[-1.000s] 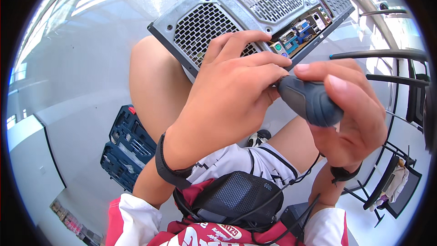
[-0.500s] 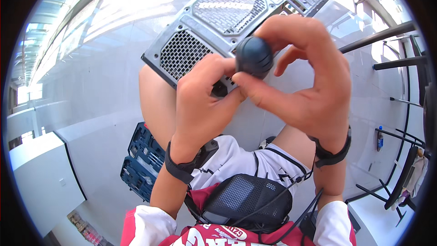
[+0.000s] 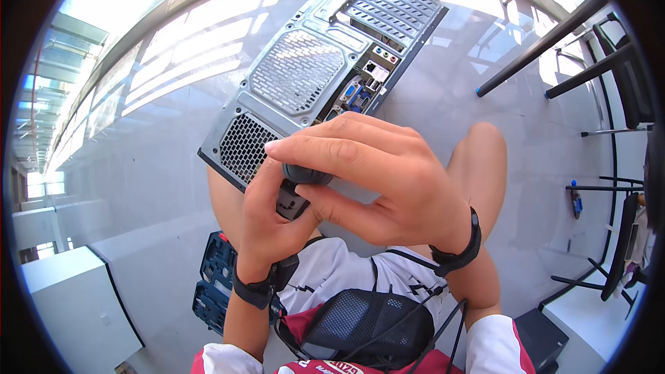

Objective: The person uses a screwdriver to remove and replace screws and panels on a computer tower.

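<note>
A computer case (image 3: 296, 73) stands before me with its bare metal back panel facing up. Over its near end, my right hand (image 3: 384, 173) is closed around the dark, rounded handle of a screwdriver (image 3: 308, 174), seen almost end-on. My left hand (image 3: 267, 204) wraps its thumb and index finger about the tool from the other side. Just under the handle, between the left thumb and finger, shows a black power socket (image 3: 289, 204). The screwdriver's shaft and tip are hidden by the hands and handle.
An open blue tool case (image 3: 213, 284) lies beside my left leg. Black table legs (image 3: 533, 48) rise at the far right, near a chair (image 3: 623, 246) and a bottle (image 3: 575, 199). A white cabinet (image 3: 73, 298) stands at the left.
Both hands and the screwdriver have come lower and to the left in view. The right hand has turned over the handle, fingers now across its top. More of the case's back shows.
</note>
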Demonstrator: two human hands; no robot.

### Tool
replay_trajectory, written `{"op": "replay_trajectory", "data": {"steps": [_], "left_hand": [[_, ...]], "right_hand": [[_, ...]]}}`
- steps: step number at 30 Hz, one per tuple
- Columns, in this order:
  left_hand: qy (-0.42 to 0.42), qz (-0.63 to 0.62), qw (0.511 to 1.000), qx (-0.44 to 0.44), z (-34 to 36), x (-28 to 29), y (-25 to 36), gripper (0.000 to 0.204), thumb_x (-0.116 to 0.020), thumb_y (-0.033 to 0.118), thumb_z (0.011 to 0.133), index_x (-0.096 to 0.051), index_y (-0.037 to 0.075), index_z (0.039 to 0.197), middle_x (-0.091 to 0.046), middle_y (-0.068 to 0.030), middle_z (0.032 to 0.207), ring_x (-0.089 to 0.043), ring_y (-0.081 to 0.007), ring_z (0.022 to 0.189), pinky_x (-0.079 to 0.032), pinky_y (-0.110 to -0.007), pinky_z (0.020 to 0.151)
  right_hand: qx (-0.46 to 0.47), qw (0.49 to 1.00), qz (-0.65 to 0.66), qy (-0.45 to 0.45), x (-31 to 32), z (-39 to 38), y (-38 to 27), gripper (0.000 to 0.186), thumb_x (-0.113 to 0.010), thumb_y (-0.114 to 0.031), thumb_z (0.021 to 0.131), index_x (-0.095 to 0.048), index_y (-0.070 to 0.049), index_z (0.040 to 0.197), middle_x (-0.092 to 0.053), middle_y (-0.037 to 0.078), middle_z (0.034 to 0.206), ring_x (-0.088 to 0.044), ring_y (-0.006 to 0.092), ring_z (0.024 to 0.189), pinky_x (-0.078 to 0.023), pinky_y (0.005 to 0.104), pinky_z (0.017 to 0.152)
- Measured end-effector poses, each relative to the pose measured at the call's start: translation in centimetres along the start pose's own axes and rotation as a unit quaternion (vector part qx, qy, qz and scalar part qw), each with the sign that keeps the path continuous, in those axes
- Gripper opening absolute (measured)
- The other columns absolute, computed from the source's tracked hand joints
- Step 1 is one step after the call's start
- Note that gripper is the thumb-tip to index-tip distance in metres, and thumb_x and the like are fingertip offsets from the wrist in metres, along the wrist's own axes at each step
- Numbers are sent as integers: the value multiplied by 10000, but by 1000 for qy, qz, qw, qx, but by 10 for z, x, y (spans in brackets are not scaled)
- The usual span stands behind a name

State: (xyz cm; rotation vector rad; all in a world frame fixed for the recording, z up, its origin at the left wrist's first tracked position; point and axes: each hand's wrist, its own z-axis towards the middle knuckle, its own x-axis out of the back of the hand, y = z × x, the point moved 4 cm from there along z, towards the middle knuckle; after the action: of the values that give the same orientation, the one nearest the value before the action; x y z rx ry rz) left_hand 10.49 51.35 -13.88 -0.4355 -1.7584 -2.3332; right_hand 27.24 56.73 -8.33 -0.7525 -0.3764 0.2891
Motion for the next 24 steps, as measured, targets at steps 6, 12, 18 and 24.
{"op": "replay_trajectory", "data": {"steps": [6,12,18,24], "left_hand": [[32,72,996,48,4,-1,4,427,-808,80,851,-615,-20,1218,-714,-100,1069,-698,-176,969,-551,-301,843],[40,64,996,37,2,0,9,328,-747,34,882,-636,-21,1185,-741,-79,993,-734,-176,910,-572,-296,831],[30,-7,998,48,3,1,-3,273,-713,-41,883,-667,2,1149,-774,-100,1027,-752,-195,933,-564,-297,817],[6,84,996,-17,3,4,0,280,-699,-31,904,-661,1,1180,-748,-107,1060,-736,-225,933,-554,-305,823]], "right_hand": [[-14,994,-86,60,-4,-1,1,488,-859,-23,717,-739,-54,1189,-738,109,1043,-712,254,869,-580,332,711],[-34,996,-74,45,-3,3,-4,481,-860,-45,723,-736,-36,1188,-727,134,1082,-710,263,902,-587,343,738],[-36,995,14,-90,11,10,-2,473,-689,91,815,-676,42,1285,-700,224,1241,-699,332,1128,-564,392,958],[-5,991,11,-130,2,14,4,461,-722,78,811,-679,43,1268,-712,184,1238,-700,309,1117,-562,382,953]]}}
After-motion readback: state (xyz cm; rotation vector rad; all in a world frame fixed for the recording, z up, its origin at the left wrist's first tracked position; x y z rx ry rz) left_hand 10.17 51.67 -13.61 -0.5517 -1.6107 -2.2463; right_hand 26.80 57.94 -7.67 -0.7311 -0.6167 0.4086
